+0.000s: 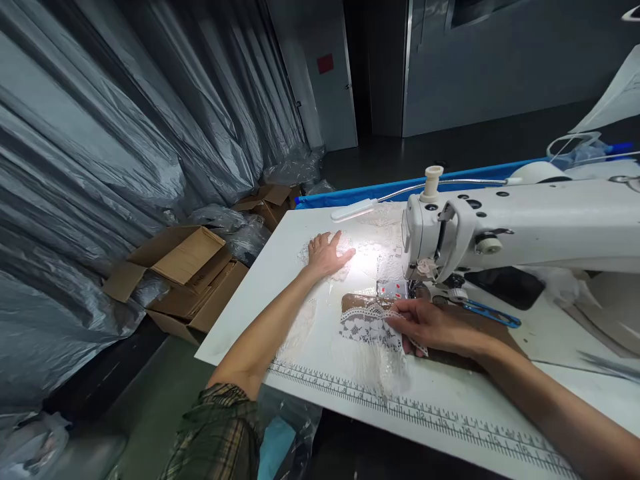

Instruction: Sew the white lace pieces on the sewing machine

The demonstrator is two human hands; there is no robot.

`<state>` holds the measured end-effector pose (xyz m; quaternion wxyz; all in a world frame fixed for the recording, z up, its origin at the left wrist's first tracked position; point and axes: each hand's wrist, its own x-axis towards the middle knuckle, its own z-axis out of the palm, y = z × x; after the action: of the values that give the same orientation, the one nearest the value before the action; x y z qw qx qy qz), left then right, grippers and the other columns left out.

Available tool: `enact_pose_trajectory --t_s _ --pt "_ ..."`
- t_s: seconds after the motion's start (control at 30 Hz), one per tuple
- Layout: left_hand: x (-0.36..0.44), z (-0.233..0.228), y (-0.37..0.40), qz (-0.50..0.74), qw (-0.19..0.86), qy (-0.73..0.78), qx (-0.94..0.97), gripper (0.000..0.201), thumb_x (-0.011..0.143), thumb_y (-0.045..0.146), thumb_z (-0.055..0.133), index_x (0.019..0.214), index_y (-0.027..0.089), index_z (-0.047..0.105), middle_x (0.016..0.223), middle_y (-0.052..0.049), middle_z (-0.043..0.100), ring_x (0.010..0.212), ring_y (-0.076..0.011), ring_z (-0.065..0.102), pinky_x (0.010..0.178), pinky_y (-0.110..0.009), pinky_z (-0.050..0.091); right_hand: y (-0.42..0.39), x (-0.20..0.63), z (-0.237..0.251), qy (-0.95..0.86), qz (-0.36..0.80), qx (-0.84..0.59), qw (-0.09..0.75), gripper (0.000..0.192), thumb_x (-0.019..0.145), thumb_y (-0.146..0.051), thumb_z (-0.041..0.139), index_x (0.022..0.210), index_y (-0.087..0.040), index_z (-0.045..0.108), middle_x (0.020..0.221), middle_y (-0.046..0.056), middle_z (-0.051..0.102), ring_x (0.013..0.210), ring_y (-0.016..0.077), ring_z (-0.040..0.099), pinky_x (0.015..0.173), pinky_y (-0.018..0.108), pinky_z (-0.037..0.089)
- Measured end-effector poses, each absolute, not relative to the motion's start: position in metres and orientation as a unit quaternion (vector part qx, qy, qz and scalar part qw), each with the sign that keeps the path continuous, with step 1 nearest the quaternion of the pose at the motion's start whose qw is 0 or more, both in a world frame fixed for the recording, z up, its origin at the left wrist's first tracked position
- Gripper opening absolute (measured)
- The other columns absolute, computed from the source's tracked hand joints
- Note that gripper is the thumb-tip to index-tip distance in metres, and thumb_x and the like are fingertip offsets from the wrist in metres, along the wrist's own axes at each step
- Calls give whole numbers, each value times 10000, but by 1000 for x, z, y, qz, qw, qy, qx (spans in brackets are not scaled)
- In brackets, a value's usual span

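My left hand [327, 257] lies spread on the table, palm down on a thin piece of pale lace. Near the sewing machine's [550, 223] needle end, the fingers of my right hand [425, 325] are closed on the edge of a strip of white lace [373, 327]. That strip has a scalloped border and lies partly over a brown plate in front of the presser foot. My right thumb and fingers hide part of it. More pale lace [387, 367] trails toward the table's front edge, and other lace lies under the bright lamp light.
A gooseneck lamp [355, 211] reaches over the table [250, 313]. Blue-handled thread snips [493, 313] lie under the machine arm. A printed ruler [400, 408] runs along the front edge. Open cardboard boxes [187, 267] and silver curtains [150, 120] stand to the left.
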<state>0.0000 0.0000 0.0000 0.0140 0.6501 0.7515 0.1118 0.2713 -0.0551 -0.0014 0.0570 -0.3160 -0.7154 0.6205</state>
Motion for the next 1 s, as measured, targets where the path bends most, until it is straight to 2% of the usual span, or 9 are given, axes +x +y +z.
enact_pose_trajectory --t_s 0.13,0.2,0.27,0.33,0.4,0.5,0.63,0.83,1.0 --pt "2 7 -5 165 -56 705 688 719 886 542 462 1466 161 271 1540 -174 204 1421 -408 138 1128 -620 37 -53 277 5 -735 605 -301 53 316 867 -483 547 801 -181 482 617 16 639 497 106 555 441 196 365" --pt "10 9 -13 227 -105 627 738 588 911 431 472 1391 101 383 1480 -212 317 1395 -375 245 1135 -614 52 -53 279 6 -743 600 -291 57 312 872 -481 548 836 -173 519 638 20 642 530 110 569 465 199 384" --pt "25 11 -28 258 -77 553 788 403 944 371 437 1263 137 513 1346 -166 504 1292 -303 427 1127 -553 218 -54 280 7 -743 603 -283 64 312 886 -479 534 890 -169 557 661 18 635 562 110 579 494 202 405" --pt "43 14 -50 256 15 485 836 315 973 358 402 1177 186 569 1174 -92 631 1126 -229 566 1022 -447 410 -57 280 9 -738 611 -275 74 315 897 -473 522 930 -165 584 691 14 621 600 109 594 519 202 424" --pt "59 16 -72 250 136 432 856 328 988 369 384 1209 201 560 1149 -76 647 1066 -202 599 931 -382 480 -60 281 12 -733 620 -262 94 316 903 -461 520 955 -161 602 727 14 609 624 106 606 527 199 434" --pt "69 19 -97 216 275 403 846 373 977 389 429 1297 217 512 1176 -78 644 1016 -186 623 825 -310 514 -63 287 13 -722 625 -271 121 332 912 -454 518 1019 -156 619 711 17 616 608 101 608 514 192 445" --pt "66 22 -98 211 358 466 781 343 964 430 444 1056 166 643 802 -30 681 582 -100 577 508 -204 425 -61 300 7 -681 627 -356 130 363 888 -491 555 1056 -177 624 672 25 648 577 105 606 490 185 469" --pt "66 24 -56 140 157 494 844 256 912 395 564 914 158 660 596 16 600 496 -92 500 481 -210 329 -53 298 -2 -669 556 -469 153 283 859 -464 600 862 -182 617 649 54 662 510 122 597 440 213 478" --pt "75 17 -37 102 -100 423 895 262 878 331 634 1047 132 617 1041 -114 658 839 -210 611 660 -310 428 -54 294 1 -658 519 -516 179 199 881 -380 551 857 -185 582 661 50 665 556 148 637 457 225 501"
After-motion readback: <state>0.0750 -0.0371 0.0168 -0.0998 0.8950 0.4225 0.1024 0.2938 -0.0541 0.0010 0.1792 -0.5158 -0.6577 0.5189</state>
